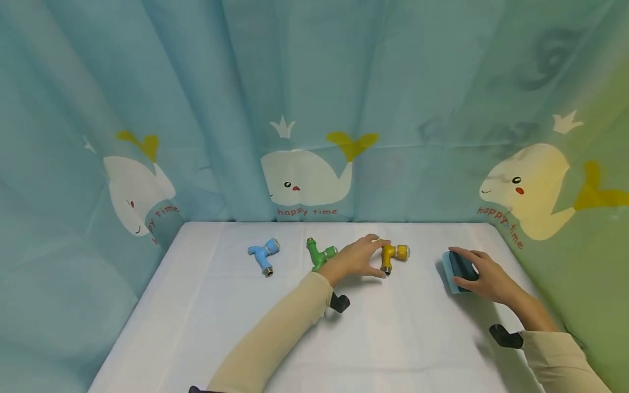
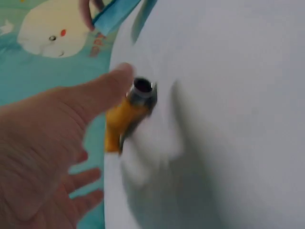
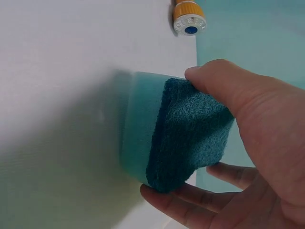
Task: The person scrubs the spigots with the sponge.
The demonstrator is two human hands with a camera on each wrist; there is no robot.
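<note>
Near the far edge of the white table (image 1: 245,327), right of its middle, lies the yellow tap (image 1: 391,256), and the left hand (image 1: 356,257) reaches it with fingers spread and nearly straight; the thumb touches its metal threaded end, and nothing is gripped. The left wrist view alone shows that contact, the thumb tip against the steel collar of the yellow tap (image 2: 125,119), blurred though it is. The head view shows what the wrist view leaves out: the tap's place in a row along the far edge.

Toward the right edge of the table the right hand (image 1: 484,278) holds the blue sponge (image 1: 458,270), stood on its edge. The right wrist view gives the detail: the thumb presses one side of the sponge (image 3: 176,131), the fingers curl under the other, the dark scouring layer faces the palm and the lighter foam faces away. That view also catches the tap's yellow knob end.

Counted: three taps, the blue tap (image 1: 263,255), the green tap (image 1: 319,254) and the yellow one; one sponge; two hands. A whale-print curtain (image 1: 304,109) hangs behind the far edge.
</note>
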